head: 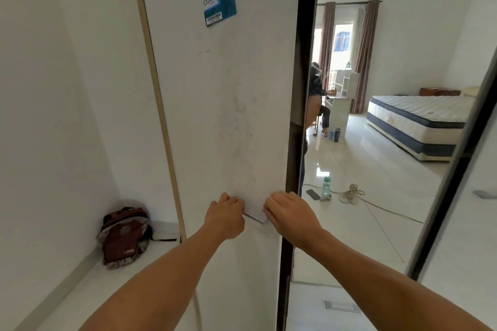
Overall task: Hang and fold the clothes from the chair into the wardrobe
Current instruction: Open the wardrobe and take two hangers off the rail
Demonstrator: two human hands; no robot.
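Both hands up at the wardrobe door (220,105): left hand (225,219) and right hand (289,216) curl fingers round the slim metal handle (254,218). Tall, stiff panel, probably heavy — pull from that handle. Backpack (125,236) sits left; clothes and chair nowhere visible.

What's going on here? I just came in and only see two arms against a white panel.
A person has both hands at the metal handle of the white wardrobe door: the left hand and the right hand curl around its two ends. The door looks shut. No clothes are in view; a mirrored door stands alongside.
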